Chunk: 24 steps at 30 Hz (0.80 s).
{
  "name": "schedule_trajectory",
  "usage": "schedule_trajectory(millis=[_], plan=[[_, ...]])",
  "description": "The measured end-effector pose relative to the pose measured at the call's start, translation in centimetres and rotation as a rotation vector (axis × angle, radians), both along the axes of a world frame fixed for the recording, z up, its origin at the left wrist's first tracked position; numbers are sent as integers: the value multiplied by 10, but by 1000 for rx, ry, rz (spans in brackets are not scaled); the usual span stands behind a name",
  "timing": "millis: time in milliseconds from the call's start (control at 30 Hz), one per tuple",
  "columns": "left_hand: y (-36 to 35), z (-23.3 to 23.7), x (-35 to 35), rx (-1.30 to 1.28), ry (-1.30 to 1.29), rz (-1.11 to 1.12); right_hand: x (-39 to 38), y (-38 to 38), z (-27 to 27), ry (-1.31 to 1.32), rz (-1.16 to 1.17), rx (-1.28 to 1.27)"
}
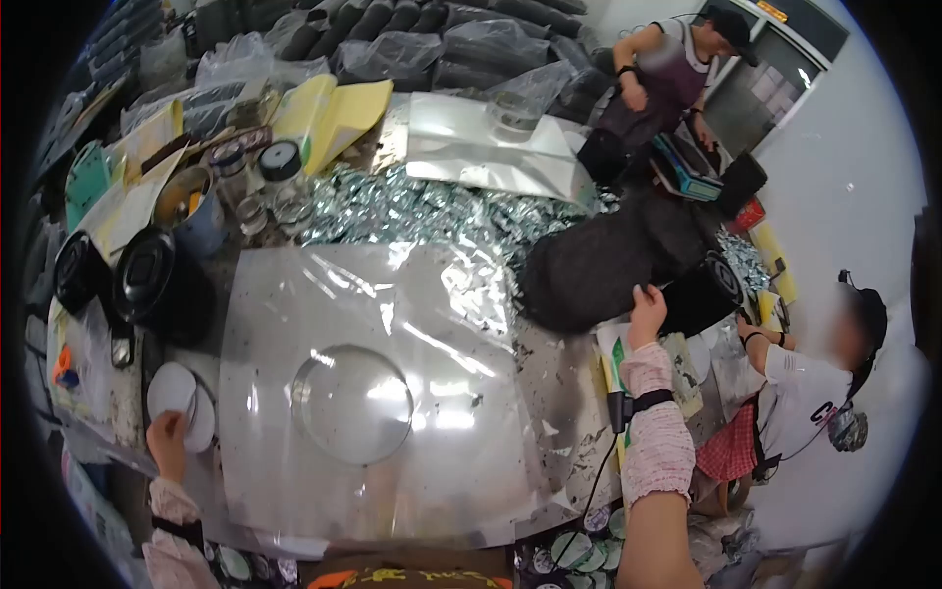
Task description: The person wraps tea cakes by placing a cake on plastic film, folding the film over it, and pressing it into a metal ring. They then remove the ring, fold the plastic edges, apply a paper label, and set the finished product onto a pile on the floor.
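Note:
On the left, my left hand [168, 444] has its fingers closed at the lower edge of a white round disc [172, 391]. A second white disc [202, 417] lies partly under the first. My right hand [647, 316] is raised on the other side, fingertips drawn together against dark, soft-looking black material [589, 270]. Whatever those fingers pinch is too small to make out. Just right of them lies a black cylinder [702, 294]. Between my hands lies a clear plastic sheet [285, 314], with a round ring shape [353, 404] showing at its middle.
Shiny foil scraps [412, 208] cover the table behind the sheet. Black canisters [157, 280], lidded jars [282, 177] and a bucket [193, 221] stand at left. One person [677, 79] stands at back right; another person [805, 378] works nearer on the right.

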<state>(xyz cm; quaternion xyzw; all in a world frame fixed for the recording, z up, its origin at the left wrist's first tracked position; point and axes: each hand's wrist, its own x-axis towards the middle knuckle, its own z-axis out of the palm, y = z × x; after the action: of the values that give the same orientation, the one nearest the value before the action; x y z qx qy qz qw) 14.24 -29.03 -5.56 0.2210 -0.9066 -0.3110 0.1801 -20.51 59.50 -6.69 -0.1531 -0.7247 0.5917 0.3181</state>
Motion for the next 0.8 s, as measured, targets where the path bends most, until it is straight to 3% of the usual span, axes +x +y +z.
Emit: schedule_trajectory(millis=[33, 100, 167, 233, 300, 367, 433, 467, 500, 567, 667, 767, 800], plan=[[-7, -3, 0, 110, -38, 60, 20, -37, 38, -91, -29, -226], [62, 39, -18, -54, 186, 15, 34, -59, 43, -11, 116, -485], [152, 90, -38, -211, 340, -294, 54, -105, 53, -70, 287, -547], [207, 91, -57, -271, 366, -691, 70, -149, 51, -137, 421, -560], [246, 79, -71, -342, 205, -847, 91, -213, 48, -205, 581, -603], [248, 70, -67, -240, 196, -863, 118, -282, 66, -295, 751, -702], [239, 71, -63, -167, 203, -900, 131, -325, 56, -467, 728, -450], [225, 77, -54, -136, 206, -926, 143, -352, 68, -430, 857, -484], [212, 79, -44, -102, 205, -948, 145, -368, 48, -338, 885, -321], [185, 78, -28, -74, 145, -794, 164, -399, 57, -336, 810, 140], [134, 94, -27, -173, 173, -537, 169, -410, 48, -281, 734, 374], [77, 147, -73, -396, 297, -295, 167, -408, 50, -247, 746, 312], [63, 165, -97, -365, 286, -220, 165, -406, 45, -238, 733, 287]])
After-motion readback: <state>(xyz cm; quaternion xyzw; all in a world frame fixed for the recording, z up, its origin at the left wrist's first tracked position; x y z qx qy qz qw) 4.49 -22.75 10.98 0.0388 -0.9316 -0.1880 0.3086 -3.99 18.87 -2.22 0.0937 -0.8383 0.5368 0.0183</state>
